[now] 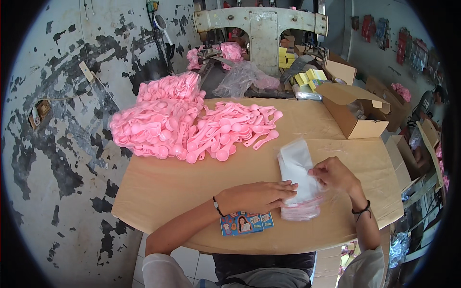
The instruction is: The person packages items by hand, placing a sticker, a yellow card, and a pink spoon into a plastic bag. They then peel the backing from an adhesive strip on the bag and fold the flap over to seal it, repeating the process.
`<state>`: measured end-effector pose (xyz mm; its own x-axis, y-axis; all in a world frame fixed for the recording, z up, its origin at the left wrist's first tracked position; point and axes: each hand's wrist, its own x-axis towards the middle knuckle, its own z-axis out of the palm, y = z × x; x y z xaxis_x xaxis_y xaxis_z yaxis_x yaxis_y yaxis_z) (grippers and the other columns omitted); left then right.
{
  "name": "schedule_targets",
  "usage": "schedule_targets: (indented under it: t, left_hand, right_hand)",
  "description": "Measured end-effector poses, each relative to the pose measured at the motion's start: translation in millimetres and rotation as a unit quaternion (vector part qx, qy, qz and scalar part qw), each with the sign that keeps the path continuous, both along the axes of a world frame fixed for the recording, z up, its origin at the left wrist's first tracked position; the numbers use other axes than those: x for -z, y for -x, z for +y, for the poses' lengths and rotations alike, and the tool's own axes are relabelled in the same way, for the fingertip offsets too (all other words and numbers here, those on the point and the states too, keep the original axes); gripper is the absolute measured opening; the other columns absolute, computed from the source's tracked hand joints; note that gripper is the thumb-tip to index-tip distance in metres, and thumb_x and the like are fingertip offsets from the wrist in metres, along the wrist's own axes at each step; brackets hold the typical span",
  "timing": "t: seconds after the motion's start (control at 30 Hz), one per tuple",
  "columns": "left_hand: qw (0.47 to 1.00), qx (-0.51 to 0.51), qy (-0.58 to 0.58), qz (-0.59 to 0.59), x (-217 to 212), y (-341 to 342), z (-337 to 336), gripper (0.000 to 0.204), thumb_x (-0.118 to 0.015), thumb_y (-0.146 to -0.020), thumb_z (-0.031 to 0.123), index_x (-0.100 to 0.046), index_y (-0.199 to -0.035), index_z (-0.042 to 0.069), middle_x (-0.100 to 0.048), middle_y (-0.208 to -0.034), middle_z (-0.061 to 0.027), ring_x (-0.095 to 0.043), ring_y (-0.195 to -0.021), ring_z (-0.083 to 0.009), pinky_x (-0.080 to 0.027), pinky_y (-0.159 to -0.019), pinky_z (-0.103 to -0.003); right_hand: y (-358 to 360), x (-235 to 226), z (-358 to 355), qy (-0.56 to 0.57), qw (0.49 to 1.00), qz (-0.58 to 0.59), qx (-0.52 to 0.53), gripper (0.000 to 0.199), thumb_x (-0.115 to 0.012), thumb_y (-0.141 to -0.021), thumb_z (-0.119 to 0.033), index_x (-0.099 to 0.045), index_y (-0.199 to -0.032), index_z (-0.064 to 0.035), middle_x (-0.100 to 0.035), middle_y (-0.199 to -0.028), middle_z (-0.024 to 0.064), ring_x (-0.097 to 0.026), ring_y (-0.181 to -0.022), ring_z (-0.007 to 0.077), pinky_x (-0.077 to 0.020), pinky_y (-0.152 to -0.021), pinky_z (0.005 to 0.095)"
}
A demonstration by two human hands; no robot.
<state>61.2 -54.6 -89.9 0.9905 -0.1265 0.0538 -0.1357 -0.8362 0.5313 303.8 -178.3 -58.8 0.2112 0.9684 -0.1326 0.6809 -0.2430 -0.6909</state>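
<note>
A stack of clear zip plastic bags [300, 175] with pinkish strips at the near end lies on the cardboard-covered table. My left hand [257, 197] reaches across from the left, fingers stretched out flat, tips resting on the bags' left edge. Thumb and fingers of my right hand [333, 175] are pinched at the right edge of the stack, on what looks like a plastic bag. Below my left hand lie blue printed cards [241, 224], partly overlapping. Beyond my hands is a loose heap of pink plastic scoops [235, 127].
Large clear bags full of pink scoops [153, 117] stand at the left of the table [192, 201]. An open cardboard box [360, 113] sits at the far right. Behind are a metal machine frame [261, 29] and small yellow boxes [312, 77]. A peeling wall [62, 144] borders the left.
</note>
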Motion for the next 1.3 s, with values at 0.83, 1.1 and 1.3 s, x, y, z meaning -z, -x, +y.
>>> schedule_targets:
  t: [0.83, 1.1, 1.3]
  left_hand:
    - [0.678, -0.281, 0.61, -0.299, -31.0, 39.8, 66.1, 0.049, -0.038, -0.104, 0.033, -0.035, -0.139, -0.001, -0.058, -0.124, -0.0198, -0.061, -0.111, -0.0307, -0.05, -0.095, -0.043]
    - [0.647, -0.332, 0.612, -0.31, -22.3, 49.5, 94.4, 0.046, -0.045, -0.101, 0.015, -0.032, -0.14, -0.005, -0.05, -0.134, -0.0209, -0.057, -0.119, -0.0313, -0.05, -0.101, -0.04]
    - [0.695, -0.349, 0.568, -0.268, -18.0, 43.0, 83.1, 0.046, -0.058, -0.096, 0.015, -0.041, -0.134, -0.004, -0.057, -0.125, -0.0182, -0.063, -0.108, -0.0266, -0.054, -0.092, -0.035]
  right_hand:
    - [108.0, -11.1, 86.0, -0.279, 0.944, -0.019, -0.174, 0.027, -0.069, -0.088, -0.02, -0.054, -0.101, -0.0023, -0.062, -0.076, 0.0115, -0.06, -0.064, 0.0214, -0.0462, -0.056, 0.0342]
    - [141.5, 4.3, 61.8, -0.085, 0.912, -0.039, -0.4, 0.04, -0.072, -0.083, -0.036, -0.061, -0.098, 0.0, -0.067, -0.086, 0.0157, -0.066, -0.077, 0.0293, -0.0512, -0.068, 0.0389]
    - [136.5, 3.4, 68.7, -0.018, 0.939, 0.044, -0.341, 0.034, -0.07, -0.087, -0.031, -0.065, -0.096, 0.0009, -0.067, -0.074, 0.014, -0.066, -0.067, 0.0254, -0.0509, -0.061, 0.0348]
